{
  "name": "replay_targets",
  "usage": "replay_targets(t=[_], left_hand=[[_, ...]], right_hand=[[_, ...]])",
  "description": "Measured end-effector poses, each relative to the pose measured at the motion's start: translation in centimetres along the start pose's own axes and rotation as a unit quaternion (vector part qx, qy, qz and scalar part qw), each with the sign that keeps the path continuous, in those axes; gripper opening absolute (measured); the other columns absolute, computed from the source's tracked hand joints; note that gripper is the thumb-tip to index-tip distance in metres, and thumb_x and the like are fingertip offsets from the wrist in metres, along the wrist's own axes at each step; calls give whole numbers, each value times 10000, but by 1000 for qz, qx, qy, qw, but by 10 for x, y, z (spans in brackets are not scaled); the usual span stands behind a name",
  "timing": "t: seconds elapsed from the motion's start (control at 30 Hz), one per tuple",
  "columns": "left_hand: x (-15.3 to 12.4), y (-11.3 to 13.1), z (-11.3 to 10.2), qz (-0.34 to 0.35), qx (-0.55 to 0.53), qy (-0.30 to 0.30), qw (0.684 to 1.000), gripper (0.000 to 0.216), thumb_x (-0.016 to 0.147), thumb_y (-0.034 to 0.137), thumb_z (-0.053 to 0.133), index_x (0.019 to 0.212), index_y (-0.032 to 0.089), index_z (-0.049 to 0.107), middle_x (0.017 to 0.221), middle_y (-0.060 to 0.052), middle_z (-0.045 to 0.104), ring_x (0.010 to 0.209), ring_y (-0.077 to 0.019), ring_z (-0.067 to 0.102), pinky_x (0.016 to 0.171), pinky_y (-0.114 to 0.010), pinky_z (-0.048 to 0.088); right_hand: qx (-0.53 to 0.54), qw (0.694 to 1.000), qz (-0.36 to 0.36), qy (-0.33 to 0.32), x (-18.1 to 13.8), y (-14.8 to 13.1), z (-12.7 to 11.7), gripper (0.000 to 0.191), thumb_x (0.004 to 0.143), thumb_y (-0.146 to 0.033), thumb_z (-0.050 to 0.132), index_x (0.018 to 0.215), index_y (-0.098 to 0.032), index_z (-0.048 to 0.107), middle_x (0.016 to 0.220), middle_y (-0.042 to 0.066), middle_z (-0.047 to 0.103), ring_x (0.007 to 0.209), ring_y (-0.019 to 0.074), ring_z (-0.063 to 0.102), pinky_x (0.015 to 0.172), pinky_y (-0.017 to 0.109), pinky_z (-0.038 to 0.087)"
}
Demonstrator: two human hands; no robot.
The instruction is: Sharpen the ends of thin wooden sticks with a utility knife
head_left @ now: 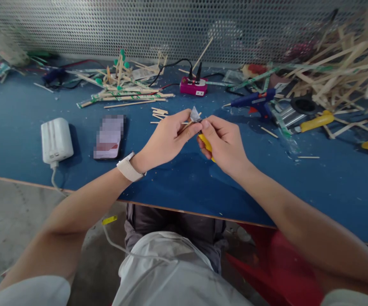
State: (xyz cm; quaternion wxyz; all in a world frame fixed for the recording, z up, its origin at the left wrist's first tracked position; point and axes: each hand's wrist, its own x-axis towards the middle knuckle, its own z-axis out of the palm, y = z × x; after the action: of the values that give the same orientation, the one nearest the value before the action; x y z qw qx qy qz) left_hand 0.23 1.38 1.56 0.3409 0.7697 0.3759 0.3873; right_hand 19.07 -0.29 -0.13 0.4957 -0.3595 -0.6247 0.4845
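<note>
My left hand (168, 135) is closed, pinching a thin wooden stick (188, 126) between thumb and fingers. My right hand (224, 142) is wrapped around a yellow-handled utility knife (207, 148), most of its handle hidden by the fingers. A shiny grey blade-like piece (195, 114) rises where the fingertips of both hands meet. Just beyond my left hand lie several short cut sticks (159, 111) on the blue table (177, 182).
A phone (110, 136) and a white power bank (56, 140) with a cable are at the left. Behind are bundled sticks (123, 94), a pink power adapter (193, 86) and a blue glue gun (256, 102). Another yellow-handled cutter (316, 122) lies right, by a heap of wooden strips (340, 72).
</note>
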Motion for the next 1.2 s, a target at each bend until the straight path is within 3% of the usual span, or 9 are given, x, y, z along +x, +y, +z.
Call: replay_targets(t=[0.2,0.67,1.0,1.2], left_hand=[[1,-6,5,48,-52,28,997,576,983,755,615,798,238,443,642,68,293,501,-75,232,442,-293,167],[0,1,9,27,-94,42,994,537,988,700,664,806,233,472,657,71,366,500,-65,277,434,-280,190],[-5,4,1,80,46,40,995,465,1114,639,458,865,250,409,622,73,375,484,-84,364,478,-284,259],[-4,5,0,104,90,53,989,476,1125,623,442,838,249,378,586,84,348,465,-85,344,491,-289,273]], right_hand=[[-9,999,9,34,-5,0,8,454,1063,-621,637,841,-224,634,642,-44,581,396,69,480,362,253,319],[9,994,-14,106,-10,-2,24,399,1112,-529,600,853,-226,615,661,-46,575,408,69,500,366,245,334],[-47,999,-24,1,-6,-12,6,454,1098,-556,618,805,-209,602,631,-51,586,395,53,487,392,250,330],[-20,1000,-5,-8,-6,-13,6,422,1105,-542,614,845,-209,617,637,-57,590,391,53,486,395,248,336]])
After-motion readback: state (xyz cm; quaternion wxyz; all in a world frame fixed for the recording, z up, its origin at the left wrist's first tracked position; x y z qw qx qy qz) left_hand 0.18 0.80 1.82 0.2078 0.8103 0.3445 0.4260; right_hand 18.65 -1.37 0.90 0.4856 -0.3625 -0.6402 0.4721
